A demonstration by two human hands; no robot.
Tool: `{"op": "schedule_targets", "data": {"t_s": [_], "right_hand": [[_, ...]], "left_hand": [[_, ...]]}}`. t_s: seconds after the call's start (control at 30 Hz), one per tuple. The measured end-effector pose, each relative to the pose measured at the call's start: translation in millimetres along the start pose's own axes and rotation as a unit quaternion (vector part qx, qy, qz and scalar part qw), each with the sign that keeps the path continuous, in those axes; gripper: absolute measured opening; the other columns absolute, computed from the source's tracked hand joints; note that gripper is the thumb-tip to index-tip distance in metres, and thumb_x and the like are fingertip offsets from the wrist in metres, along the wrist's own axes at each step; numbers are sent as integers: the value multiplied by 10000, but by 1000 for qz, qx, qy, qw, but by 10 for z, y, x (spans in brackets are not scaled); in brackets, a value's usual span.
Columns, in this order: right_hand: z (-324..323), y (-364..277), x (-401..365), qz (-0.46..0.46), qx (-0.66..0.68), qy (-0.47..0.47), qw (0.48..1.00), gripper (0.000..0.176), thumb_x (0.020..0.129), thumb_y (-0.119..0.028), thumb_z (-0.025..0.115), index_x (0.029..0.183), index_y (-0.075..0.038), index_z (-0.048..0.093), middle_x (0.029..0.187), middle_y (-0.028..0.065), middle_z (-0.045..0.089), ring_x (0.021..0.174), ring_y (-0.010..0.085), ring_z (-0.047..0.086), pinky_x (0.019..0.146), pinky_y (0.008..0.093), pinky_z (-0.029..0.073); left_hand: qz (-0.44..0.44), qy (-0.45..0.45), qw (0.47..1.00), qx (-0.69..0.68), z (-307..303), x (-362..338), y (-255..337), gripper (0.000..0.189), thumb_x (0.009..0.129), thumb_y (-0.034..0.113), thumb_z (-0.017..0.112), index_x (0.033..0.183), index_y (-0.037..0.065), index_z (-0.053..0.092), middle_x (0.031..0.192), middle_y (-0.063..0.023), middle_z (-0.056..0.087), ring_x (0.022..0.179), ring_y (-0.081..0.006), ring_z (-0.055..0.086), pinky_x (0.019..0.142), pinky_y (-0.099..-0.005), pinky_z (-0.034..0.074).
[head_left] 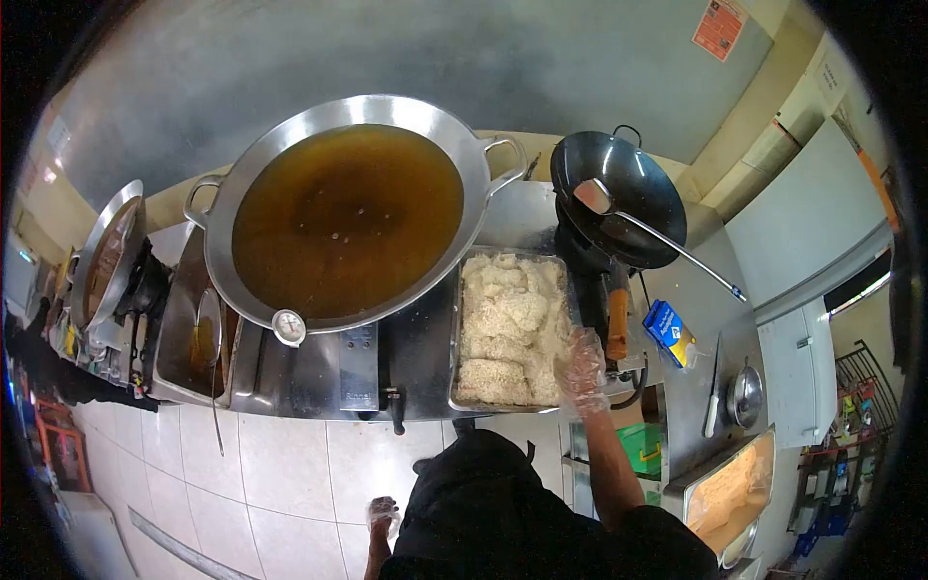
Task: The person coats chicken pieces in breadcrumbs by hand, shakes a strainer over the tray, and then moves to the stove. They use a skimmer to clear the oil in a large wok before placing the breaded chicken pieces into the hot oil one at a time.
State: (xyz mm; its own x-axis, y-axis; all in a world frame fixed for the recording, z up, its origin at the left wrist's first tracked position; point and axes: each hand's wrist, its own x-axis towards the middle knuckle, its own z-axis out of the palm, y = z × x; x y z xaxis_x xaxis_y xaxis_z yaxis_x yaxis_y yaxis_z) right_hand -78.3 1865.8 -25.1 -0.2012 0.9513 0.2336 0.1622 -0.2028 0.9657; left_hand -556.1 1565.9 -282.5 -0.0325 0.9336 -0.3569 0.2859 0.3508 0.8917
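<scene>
My right hand [584,375], in a clear plastic glove, lies at the right edge of a metal tray [502,407]. Its fingers stretch forward over the rim, beside crumb-coated pieces [507,324] heaped in the tray. Whether they pinch anything there is hard to see. Low beside my body hangs my left hand [383,512], also gloved. Its fingers look loosely apart, and nothing shows in them. Behind and left of the tray stands a large two-handled wok [224,253] of brown oil [348,222], with a dial thermometer [289,328] on its near rim.
A black wok [667,208] with a long-handled spatula [667,240] stands right of the tray. Further right are a blue box [669,333], a knife [713,391] and a tray of crumbs [733,488]. A ladle [215,372] rests in a metal basin [179,353] at left.
</scene>
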Motion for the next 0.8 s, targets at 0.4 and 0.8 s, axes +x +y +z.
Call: {"op": "schedule_targets", "data": {"t_s": [0.4, 0.8], "right_hand": [[-27, -147, 62, 92, 786, -199, 578, 397, 761, -201, 529, 1095, -7, 437, 1017, 200, 505, 971, 336, 472, 843, 387, 380], [-57, 235, 196, 85, 776, -129, 611, 286, 715, -218, 560, 916, -26, 495, 857, 174, 558, 797, 331, 544, 683, 391, 444]], "left_hand": [[-181, 106, 933, -293, 58, 14, 326, 252, 802, 222, 543, 934, 18, 475, 802, -106, 582, 647, -194, 585, 548, -302, 476], [-122, 20, 985, -118, 71, -33, 46, 192, 784, 165, 521, 907, 20, 495, 781, -105, 579, 651, -188, 583, 575, -310, 500]]}}
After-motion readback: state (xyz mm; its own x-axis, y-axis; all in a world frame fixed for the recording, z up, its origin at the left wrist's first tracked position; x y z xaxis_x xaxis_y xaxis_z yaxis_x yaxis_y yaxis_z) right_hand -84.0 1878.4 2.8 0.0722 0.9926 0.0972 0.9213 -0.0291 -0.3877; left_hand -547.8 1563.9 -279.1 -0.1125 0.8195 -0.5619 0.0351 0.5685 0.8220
